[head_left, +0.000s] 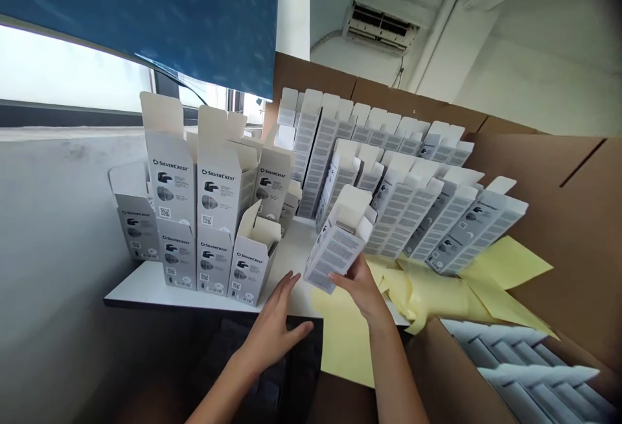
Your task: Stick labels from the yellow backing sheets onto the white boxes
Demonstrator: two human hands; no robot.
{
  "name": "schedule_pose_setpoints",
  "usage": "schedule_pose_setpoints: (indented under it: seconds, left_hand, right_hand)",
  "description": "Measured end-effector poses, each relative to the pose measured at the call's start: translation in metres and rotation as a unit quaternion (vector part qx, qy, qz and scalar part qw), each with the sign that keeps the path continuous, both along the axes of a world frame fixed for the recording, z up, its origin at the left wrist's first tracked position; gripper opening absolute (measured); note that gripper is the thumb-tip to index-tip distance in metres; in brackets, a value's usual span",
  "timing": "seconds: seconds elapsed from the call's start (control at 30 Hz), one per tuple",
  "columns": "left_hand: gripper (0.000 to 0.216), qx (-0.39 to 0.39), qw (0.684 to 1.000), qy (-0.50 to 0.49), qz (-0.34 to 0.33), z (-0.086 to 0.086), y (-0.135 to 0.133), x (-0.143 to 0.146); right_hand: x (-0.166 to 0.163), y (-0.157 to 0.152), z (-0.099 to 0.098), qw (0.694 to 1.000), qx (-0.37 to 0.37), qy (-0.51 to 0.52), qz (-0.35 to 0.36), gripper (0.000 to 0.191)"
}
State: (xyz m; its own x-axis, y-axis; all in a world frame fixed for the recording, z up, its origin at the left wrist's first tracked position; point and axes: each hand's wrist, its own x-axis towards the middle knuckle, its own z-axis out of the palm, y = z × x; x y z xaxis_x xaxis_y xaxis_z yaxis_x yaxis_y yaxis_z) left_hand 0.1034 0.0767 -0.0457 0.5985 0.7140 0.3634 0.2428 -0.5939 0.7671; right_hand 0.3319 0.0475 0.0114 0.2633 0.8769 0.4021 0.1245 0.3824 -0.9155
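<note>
My right hand [362, 291] grips the lower end of a white carton [340, 239], open-topped and tilted, just above the white table [146, 284]. My left hand [276, 327] hovers near the table's front edge with fingers spread and holds nothing. It is just left of the held carton's bottom end. Stacked upright SilverCrest cartons [214, 216] with open flaps stand to the left. Rows of leaning white cartons [422, 207] fill the space behind and to the right of the held one.
Yellow paper sheets [486, 281] lie under the leaning cartons and hang over the table's edge. Brown cardboard walls [573, 216] enclose the right side. A cardboard box with flat white cartons [529, 365] sits lower right. A window with a blue blind [160, 9] is at left.
</note>
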Motion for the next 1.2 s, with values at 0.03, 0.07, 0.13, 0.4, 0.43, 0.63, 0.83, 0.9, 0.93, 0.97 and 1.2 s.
schedule_pose_setpoints:
  seconds: [0.03,0.07,0.13,0.4,0.43,0.63,0.83,0.9,0.93,0.97,1.2]
  left_hand:
    - [0.087,-0.011,1.000,0.007,0.001,-0.001,0.006,0.003]
    - [0.089,-0.023,1.000,0.013,0.001,-0.002,0.012,0.008]
    - [0.096,-0.048,0.999,0.018,0.005,-0.002,0.027,0.022]
    - [0.102,-0.042,0.999,0.013,0.021,0.000,0.079,0.103]
    - [0.104,-0.033,0.999,0.019,0.020,-0.002,0.081,0.107]
    - [0.094,0.009,0.998,0.066,0.011,-0.007,0.084,0.108]
    - [0.082,0.030,0.993,0.110,0.015,-0.006,0.083,0.106]
    - [0.074,0.041,0.992,0.119,0.015,-0.005,0.081,0.105]
    - [0.070,0.046,0.991,0.124,0.015,-0.004,0.081,0.105]
    - [0.066,0.051,0.990,0.128,0.015,-0.004,0.080,0.104]
    - [0.056,0.073,0.988,0.135,0.009,-0.001,0.080,0.103]
  right_hand:
    - [0.006,0.014,0.001,1.000,-0.006,-0.003,0.007,0.077]
    - [0.011,0.027,0.001,1.000,-0.010,-0.007,0.014,0.078]
    - [0.019,0.048,-0.002,0.999,-0.015,-0.018,0.028,0.079]
    - [0.029,0.088,-0.032,0.995,-0.024,-0.082,-0.048,0.065]
    - [0.029,0.091,-0.034,0.993,-0.023,-0.091,-0.077,0.067]
    - [0.028,0.105,-0.044,0.956,-0.051,-0.138,-0.255,0.076]
    - [0.028,0.118,-0.048,0.914,-0.099,-0.153,-0.362,0.073]
    - [0.027,0.124,-0.049,0.901,-0.106,-0.152,-0.391,0.079]
    - [0.027,0.127,-0.050,0.895,-0.109,-0.151,-0.405,0.081]
    - [0.026,0.130,-0.050,0.889,-0.111,-0.150,-0.419,0.082]
    - [0.025,0.140,-0.044,0.839,-0.160,-0.161,-0.495,0.083]
